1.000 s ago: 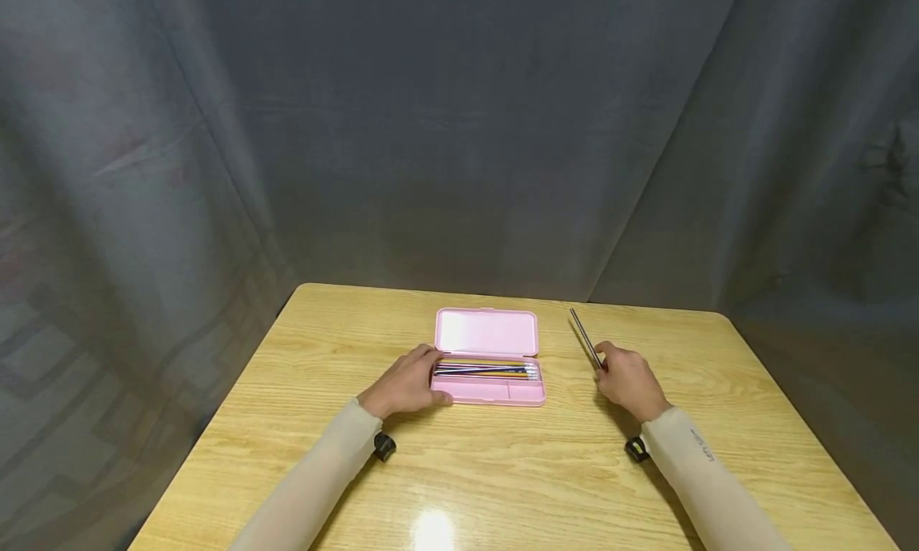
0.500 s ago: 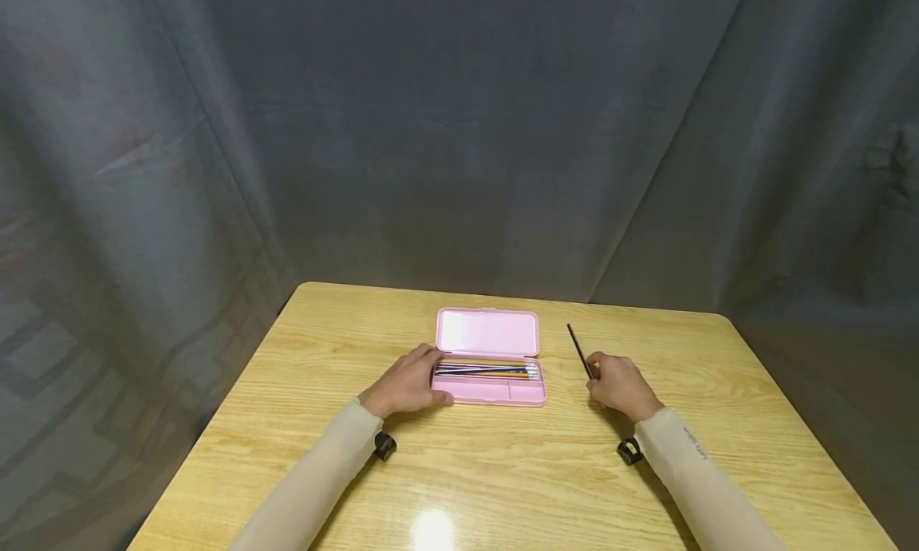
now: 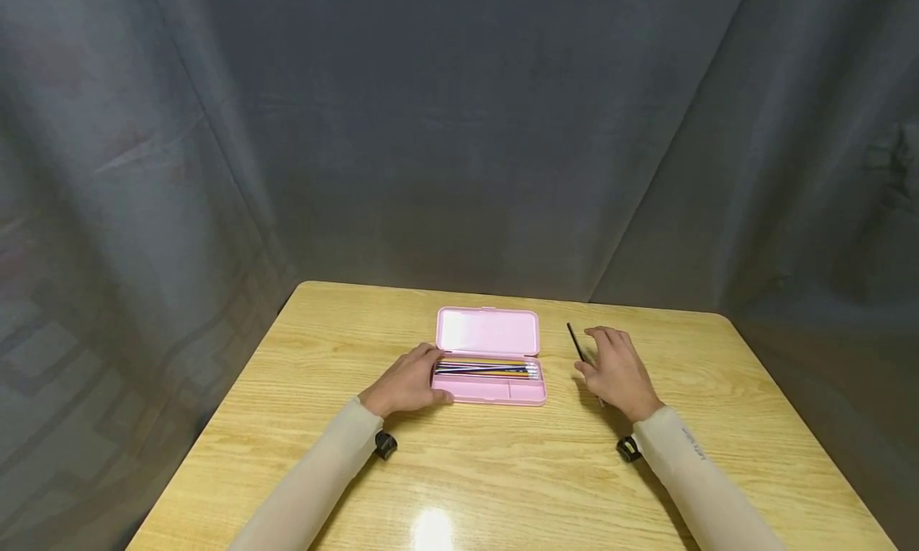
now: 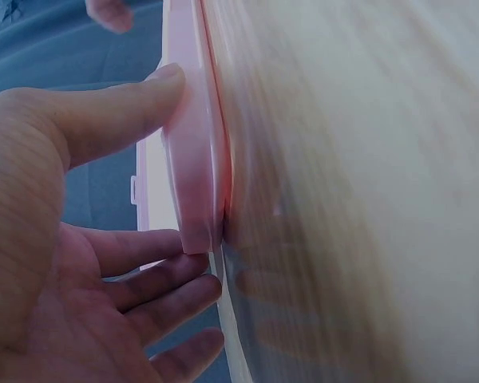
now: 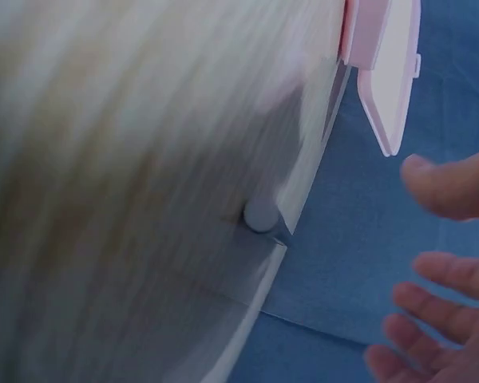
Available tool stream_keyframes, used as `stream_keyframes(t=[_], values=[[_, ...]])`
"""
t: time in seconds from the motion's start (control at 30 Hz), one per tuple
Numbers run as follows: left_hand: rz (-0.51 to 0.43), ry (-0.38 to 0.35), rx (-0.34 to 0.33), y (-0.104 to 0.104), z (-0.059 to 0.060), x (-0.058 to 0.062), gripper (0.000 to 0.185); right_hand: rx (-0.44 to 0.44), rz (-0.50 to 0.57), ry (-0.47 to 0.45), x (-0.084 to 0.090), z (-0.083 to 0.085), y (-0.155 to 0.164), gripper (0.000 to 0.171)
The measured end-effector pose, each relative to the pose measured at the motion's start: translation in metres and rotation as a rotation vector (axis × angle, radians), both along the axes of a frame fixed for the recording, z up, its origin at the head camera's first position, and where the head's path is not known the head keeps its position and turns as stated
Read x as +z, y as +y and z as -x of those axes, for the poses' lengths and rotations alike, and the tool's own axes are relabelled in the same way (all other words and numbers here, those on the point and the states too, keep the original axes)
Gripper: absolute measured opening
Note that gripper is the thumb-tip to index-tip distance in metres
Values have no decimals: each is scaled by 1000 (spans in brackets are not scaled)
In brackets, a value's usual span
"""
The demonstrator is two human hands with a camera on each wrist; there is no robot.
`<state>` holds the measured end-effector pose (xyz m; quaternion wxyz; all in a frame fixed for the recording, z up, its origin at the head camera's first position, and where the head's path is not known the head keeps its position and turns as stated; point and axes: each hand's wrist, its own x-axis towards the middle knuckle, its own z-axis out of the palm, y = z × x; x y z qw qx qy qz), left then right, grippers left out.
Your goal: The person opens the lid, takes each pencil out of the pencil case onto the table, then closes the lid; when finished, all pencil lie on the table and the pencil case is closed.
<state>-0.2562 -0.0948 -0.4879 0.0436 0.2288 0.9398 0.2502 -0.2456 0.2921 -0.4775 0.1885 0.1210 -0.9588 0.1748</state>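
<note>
An open pink pencil case (image 3: 474,389) lies on the table, with several striped and yellow pencils (image 3: 484,369) in its rear compartment. At its left end my left hand (image 3: 408,382) grips it, thumb (image 4: 144,108) on the front wall and fingers round the side. To the case's right, a dark pencil (image 3: 577,344) lies slanted on the table, its round end (image 5: 261,215) facing the right wrist camera. Over this pencil my right hand (image 3: 619,377) is spread, fingers apart and holding nothing; it hides the pencil's middle in the head view.
The case's lid (image 3: 488,332) is folded back toward the far edge. The wooden table (image 3: 502,471) has rounded far corners, and a dark grey curtain (image 3: 459,152) hangs behind it. The front part of the case has a small divider on the right.
My right hand moved slightly left and lowered the pencil to the table, then let go; its fingers have spread and lifted off. The left hand stays on the case.
</note>
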Motion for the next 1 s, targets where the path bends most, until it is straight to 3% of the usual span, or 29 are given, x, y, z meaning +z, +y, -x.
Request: stream_keyframes(t=[0.17,0.3,0.53,1.0], values=[[-4,6,-6,2,0,0,79,94,-31,158,-1,5,-6,77],[-2,-2,-5,4,0,0,80,137,-34,192,-2,9,-13,82],[8,8,-2,6,1,-1,79,178,-47,151,-1,9,-34,81],[-8,3,-9,8,2,1,79,306,-72,57,0,8,-79,59]])
